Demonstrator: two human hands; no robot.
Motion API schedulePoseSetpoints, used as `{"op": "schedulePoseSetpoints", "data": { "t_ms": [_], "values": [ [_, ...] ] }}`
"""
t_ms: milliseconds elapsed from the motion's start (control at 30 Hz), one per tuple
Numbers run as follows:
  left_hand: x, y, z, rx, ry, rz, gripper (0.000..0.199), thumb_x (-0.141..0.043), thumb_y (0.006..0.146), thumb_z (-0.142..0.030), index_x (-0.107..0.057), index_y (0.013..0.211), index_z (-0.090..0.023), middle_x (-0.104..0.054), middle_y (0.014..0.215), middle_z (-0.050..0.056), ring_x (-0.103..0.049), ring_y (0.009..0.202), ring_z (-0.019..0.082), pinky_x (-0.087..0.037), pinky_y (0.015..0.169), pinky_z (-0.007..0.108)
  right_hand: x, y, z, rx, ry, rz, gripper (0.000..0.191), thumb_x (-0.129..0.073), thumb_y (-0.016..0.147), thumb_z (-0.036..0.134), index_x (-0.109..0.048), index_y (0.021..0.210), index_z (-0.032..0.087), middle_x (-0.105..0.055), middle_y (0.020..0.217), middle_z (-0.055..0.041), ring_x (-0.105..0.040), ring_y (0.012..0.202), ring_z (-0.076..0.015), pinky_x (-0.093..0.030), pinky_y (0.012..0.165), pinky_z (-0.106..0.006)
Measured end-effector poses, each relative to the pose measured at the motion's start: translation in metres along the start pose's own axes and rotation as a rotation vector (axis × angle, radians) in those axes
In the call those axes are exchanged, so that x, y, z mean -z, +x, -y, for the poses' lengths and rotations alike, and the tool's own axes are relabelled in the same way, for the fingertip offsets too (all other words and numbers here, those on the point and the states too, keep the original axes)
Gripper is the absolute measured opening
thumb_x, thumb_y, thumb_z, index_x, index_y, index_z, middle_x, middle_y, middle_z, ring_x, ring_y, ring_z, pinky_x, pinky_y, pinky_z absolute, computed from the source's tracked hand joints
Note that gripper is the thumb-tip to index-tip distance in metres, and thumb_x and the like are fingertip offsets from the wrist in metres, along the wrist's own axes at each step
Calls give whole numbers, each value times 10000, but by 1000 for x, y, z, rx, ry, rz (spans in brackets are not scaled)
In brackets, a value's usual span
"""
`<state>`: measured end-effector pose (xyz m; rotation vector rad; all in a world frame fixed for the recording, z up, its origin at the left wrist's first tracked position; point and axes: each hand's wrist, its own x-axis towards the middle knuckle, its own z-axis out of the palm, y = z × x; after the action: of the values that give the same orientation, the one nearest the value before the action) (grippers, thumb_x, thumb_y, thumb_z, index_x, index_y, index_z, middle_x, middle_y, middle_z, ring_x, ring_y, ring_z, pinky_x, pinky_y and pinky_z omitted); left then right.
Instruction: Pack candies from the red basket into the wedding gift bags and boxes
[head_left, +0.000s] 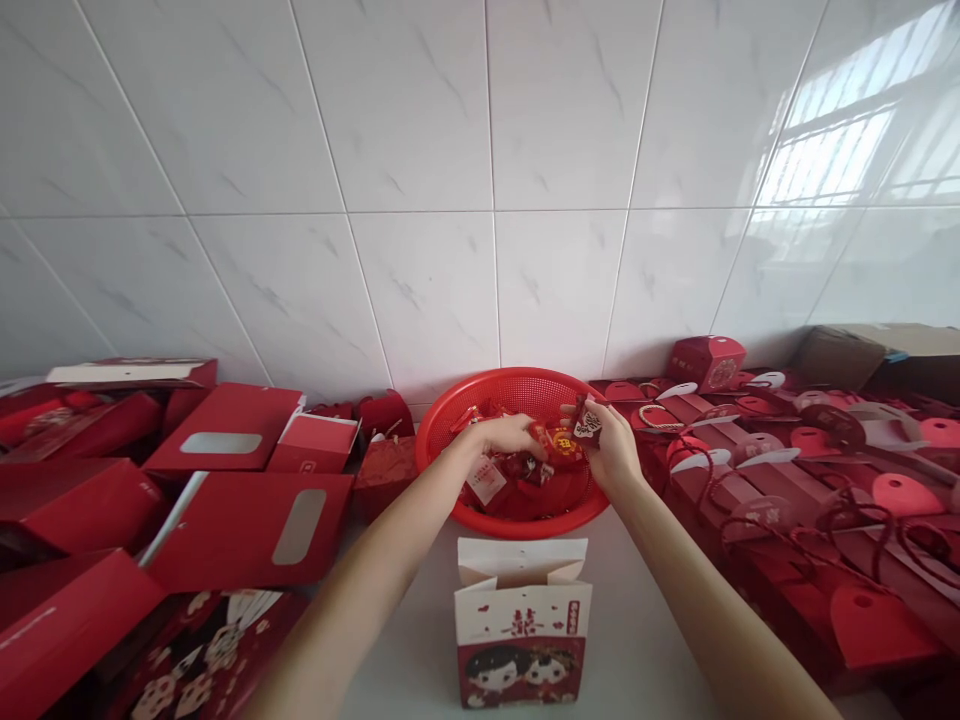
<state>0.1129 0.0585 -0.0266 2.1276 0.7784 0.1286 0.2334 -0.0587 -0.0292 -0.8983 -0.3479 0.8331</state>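
A red plastic mesh basket [517,527] holds several small wrapped candies, mostly red. My left hand [510,434] reaches into it with fingers bent down, closed at the edge of a red candy wrapper with gold print [564,443]. At the basket's right side my right hand [615,445] grips a small dark red packet with a white pattern [587,420] between thumb and fingers. A pale packet [487,482] lies in the basket below my left wrist. In front of the basket stands an upright paper gift box [521,640], its top open, printed with two cartoon figures.
Red boxes [247,530] lie piled on the left. Rows of red gift boxes with cord handles [780,490] fill the right side. A cardboard box [840,355] sits at the far right, against the white tiled wall [420,280]. Pale table surface [420,620] shows around the gift box.
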Motion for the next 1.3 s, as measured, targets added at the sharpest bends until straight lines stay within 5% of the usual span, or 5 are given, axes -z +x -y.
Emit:
{"op": "schedulePoseSetpoints", "data": {
  "t_ms": [200,467,800,1300],
  "values": [
    [2,3,-5,61,-449,-197,279,-705,667,-83,-694,935,-159,-711,766,10,-651,679,147,-532,677,259,0,0,0,7,15,0,53,-667,669,212,-625,701,213,-716,633,7,-654,550,-170,-470,417,-235],
    [5,-6,-16,24,-693,-275,458,-607,684,-24,-692,1103,-188,-652,717,-14,-623,655,125,-535,640,236,-1,1,-1,-15,25,-21,63,-671,676,197,-618,709,209,-689,600,26,-646,522,-163,-470,416,-233],
    [5,-5,-17,4,-776,-260,455,-626,733,-39,-702,1158,-181,-717,784,9,-678,707,146,-574,735,290,1,4,-1,-83,-1,43,63,-677,687,192,-626,725,196,-710,629,-18,-678,563,-187,-488,420,-238],
    [3,-2,-13,-74,-792,-248,324,-810,667,-90,-730,976,-147,-764,848,49,-709,724,144,-552,727,263,0,4,0,-146,5,67,61,-632,754,130,-617,745,189,-717,674,-22,-672,546,-166,-554,480,-261]
  ]
}}
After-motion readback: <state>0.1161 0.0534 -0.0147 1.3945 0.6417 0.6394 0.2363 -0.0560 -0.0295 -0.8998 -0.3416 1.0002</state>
